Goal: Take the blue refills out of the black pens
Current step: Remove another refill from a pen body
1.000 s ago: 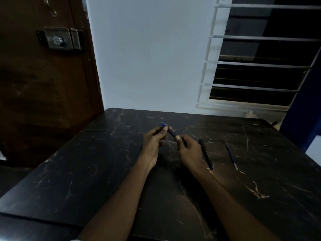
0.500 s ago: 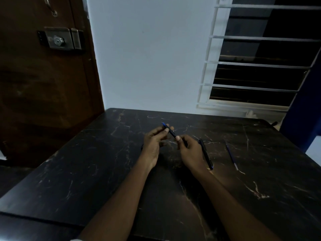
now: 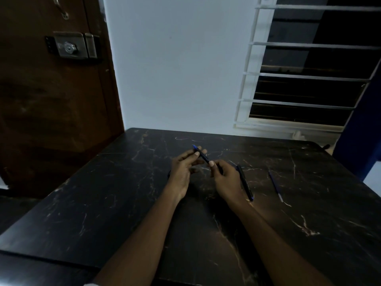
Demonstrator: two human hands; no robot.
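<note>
Our left hand [image 3: 182, 170] pinches the blue-tipped end of a black pen [image 3: 203, 156]; our right hand [image 3: 226, 178] grips its other end. Right of this pen, a second black pen [image 3: 244, 182] and then a blue refill [image 3: 275, 185] lie on the worktop [image 3: 103, 193].

A room in a home, it seems: a dark marble-patterned table [image 3: 107, 195] stands against a plain white wall [image 3: 177, 67], between a brown wooden door [image 3: 41, 112] with a metal lock [image 3: 70, 47] and a barred window [image 3: 305, 79].
</note>
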